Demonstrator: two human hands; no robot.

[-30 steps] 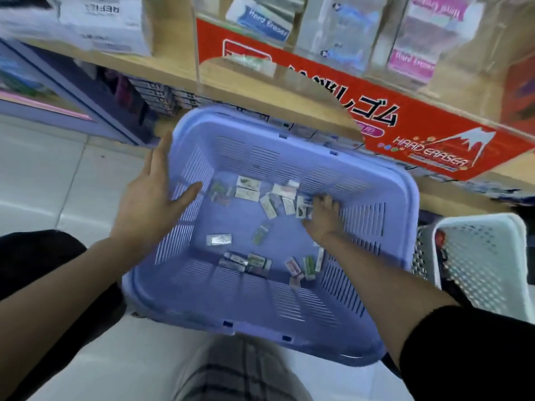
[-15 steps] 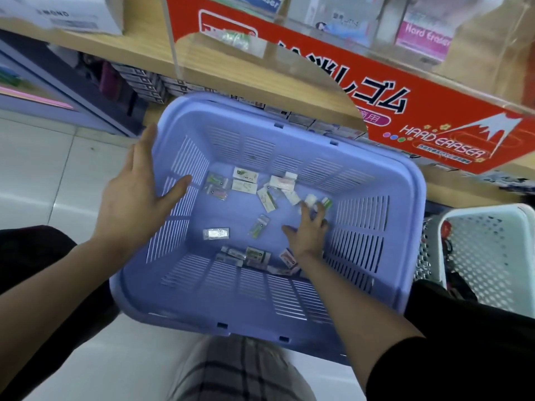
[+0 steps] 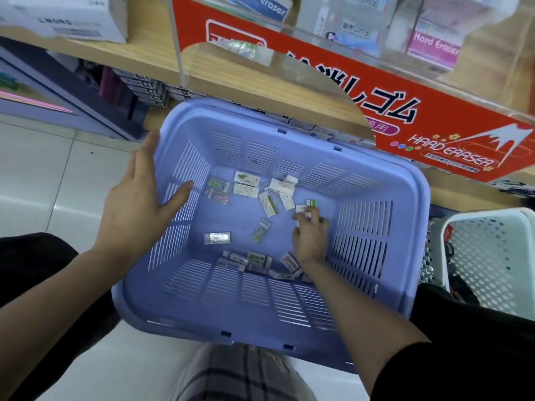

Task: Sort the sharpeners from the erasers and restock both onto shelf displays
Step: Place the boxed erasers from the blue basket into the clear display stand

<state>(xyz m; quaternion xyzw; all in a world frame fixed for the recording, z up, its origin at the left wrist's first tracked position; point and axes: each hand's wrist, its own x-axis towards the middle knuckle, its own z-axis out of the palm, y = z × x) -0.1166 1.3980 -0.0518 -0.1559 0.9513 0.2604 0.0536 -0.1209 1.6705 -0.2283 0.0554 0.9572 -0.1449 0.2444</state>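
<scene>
- basket (image 3: 260,302), lilac plastic with slotted walls: sits over the person's lap, close below the shelf, probably so the stock on its floor is in plain sight and easy reach.
- left grip (image 3: 136,206): thumb inside the left wall and fingers laid along the outside of the rim, the wall caught between them. It looks like a steadying hold, so the basket does not slide while the other hand picks.
- right grip (image 3: 311,241): down on the basket floor near the right wall, fingers curled round a few small packets (image 3: 312,203). A green-and-white end shows above the knuckles; whether these are erasers or sharpeners cannot be told.
- loose packets (image 3: 246,185): lying flat on the basket floor, one cluster toward the far wall and a row against the near wall, with a silver packet (image 3: 217,238) alone between them. They look mixed and unsorted, so picking seems well short of done.
- shelf (image 3: 139,56), wood, just beyond the basket: carries a clear display bin (image 3: 362,24) of boxes marked "Hard Eraser" behind a red sign (image 3: 385,91) — the likely place for the erasers.
- white basket (image 3: 492,256), perforated, just right of the lilac one: contents dark and unclear — possibly meant for the separated kind.
</scene>
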